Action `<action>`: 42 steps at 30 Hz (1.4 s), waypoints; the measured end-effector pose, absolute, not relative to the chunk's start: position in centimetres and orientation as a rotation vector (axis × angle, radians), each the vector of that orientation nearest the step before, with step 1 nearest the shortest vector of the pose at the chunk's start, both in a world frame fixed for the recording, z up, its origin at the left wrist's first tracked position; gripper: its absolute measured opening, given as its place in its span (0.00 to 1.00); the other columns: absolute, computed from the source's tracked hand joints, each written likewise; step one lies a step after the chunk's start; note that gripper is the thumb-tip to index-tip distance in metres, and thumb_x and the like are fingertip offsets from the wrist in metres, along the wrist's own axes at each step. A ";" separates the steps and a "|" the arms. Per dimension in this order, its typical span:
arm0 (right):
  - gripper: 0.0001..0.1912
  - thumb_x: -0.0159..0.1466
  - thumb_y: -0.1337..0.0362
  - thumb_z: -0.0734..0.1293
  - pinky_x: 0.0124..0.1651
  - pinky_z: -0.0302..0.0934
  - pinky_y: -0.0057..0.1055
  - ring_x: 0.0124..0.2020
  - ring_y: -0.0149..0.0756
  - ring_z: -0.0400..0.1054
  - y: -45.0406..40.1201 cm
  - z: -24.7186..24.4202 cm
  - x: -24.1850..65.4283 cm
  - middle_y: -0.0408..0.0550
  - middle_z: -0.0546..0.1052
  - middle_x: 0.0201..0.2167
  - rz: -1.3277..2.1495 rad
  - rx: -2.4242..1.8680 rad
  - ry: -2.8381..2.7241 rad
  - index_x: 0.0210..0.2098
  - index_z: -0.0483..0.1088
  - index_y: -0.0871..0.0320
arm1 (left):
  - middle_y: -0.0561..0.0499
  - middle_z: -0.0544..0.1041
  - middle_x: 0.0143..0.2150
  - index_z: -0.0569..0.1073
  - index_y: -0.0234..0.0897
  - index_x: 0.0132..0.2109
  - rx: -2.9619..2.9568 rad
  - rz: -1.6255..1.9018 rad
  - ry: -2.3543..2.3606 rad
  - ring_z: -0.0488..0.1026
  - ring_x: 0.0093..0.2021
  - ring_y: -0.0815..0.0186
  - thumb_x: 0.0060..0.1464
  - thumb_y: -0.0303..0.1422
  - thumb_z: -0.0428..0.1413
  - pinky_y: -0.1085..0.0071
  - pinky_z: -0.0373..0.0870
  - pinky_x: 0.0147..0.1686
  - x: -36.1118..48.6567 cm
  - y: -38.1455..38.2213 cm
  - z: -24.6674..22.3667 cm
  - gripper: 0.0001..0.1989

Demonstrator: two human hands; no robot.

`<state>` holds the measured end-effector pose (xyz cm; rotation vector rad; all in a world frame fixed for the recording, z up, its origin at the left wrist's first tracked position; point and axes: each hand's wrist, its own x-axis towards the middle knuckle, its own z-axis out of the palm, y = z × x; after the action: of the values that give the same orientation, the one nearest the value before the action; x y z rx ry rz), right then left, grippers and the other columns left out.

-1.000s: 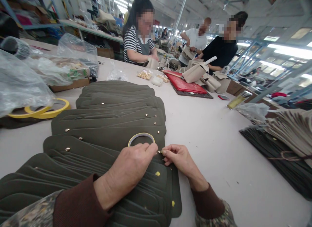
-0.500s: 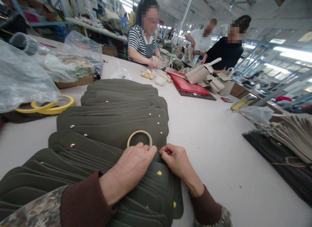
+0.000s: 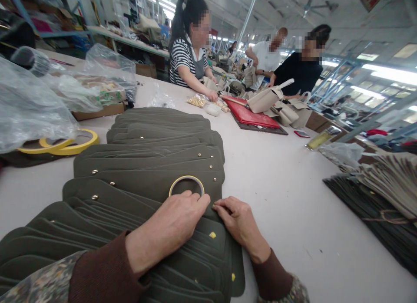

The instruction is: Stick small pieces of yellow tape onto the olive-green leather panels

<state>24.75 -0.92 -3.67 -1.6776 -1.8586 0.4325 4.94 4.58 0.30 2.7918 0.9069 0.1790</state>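
Dark green flat panels [image 3: 153, 175] with rounded corners lie fanned in overlapping rows in front of me, some bearing small gold studs. Over them, my left hand [image 3: 172, 227] is closed on the near side of a narrow roll of yellow tape [image 3: 187, 178], which stands up beyond the knuckles. My right hand [image 3: 237, 218] pinches with thumb and forefinger at the right edge of the panels, close to the left fingertips; what lies in that pinch is too small to make out. A yellow tape bit [image 3: 213, 235] sticks to a panel below the hands, and another [image 3: 233, 277] sits lower.
More yellow tape rolls [image 3: 78, 142] and clear plastic bags [image 3: 32, 103] are at the left. Beyond the panels are bags of gold hardware [image 3: 196, 100] and a red board [image 3: 250, 112]. Bundled panels [image 3: 368, 207] lie right. A person in stripes [image 3: 189, 62] works across the table.
The person in stripes has turned and moved a hand toward the small bags. My right forefinger has straightened slightly at the panel edge; my left hand still holds the tape roll.
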 end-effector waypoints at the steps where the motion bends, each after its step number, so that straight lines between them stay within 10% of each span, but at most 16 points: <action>1: 0.07 0.63 0.67 0.66 0.36 0.61 0.28 0.29 0.34 0.71 -0.7 -3.7 24.6 0.46 0.77 0.28 0.414 -1.695 -1.873 0.32 0.77 0.56 | 0.51 0.74 0.33 0.66 0.39 0.39 2.790 0.193 0.879 0.71 0.33 0.60 0.60 0.24 0.45 0.66 0.66 0.30 4.9 4.6 0.3 0.08; 12: 0.22 0.66 0.59 0.63 0.24 0.50 0.26 0.19 0.27 0.59 -0.5 -1.9 25.4 0.41 0.69 0.16 0.745 -1.756 -2.022 0.17 0.69 0.60 | 0.53 0.74 0.33 0.66 0.40 0.39 2.707 0.272 0.831 0.73 0.34 0.63 0.61 0.24 0.44 0.69 0.67 0.32 4.0 5.1 0.4 0.08; 22: 0.08 0.62 0.69 0.65 0.40 0.66 0.31 0.35 0.35 0.72 -1.5 -1.1 23.4 0.49 0.78 0.36 0.502 -1.275 -1.672 0.41 0.74 0.57 | 0.50 0.80 0.44 0.51 0.42 0.64 2.657 0.529 0.771 0.79 0.39 0.65 0.65 0.30 0.45 0.73 0.72 0.35 4.1 4.6 -0.4 0.22; 35: 0.08 0.60 0.74 0.61 0.30 0.63 0.27 0.26 0.33 0.70 -1.3 -1.7 21.8 0.46 0.76 0.24 0.090 -1.281 -1.835 0.30 0.71 0.58 | 0.56 0.76 0.34 0.64 0.41 0.43 2.604 0.375 0.819 0.76 0.33 0.67 0.62 0.25 0.47 0.73 0.64 0.28 4.3 4.4 0.3 0.06; 42: 0.05 0.56 0.68 0.64 0.23 0.60 0.24 0.19 0.28 0.66 -1.0 -1.7 20.5 0.42 0.74 0.19 0.586 -1.488 -1.412 0.25 0.71 0.59 | 0.56 0.72 0.29 0.65 0.39 0.35 2.659 0.444 0.888 0.71 0.28 0.69 0.63 0.25 0.46 0.73 0.62 0.27 4.7 4.5 0.3 0.08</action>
<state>20.53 -1.05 -1.69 -1.4885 -1.4120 0.5864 4.67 4.49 0.35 2.6586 0.8878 0.4444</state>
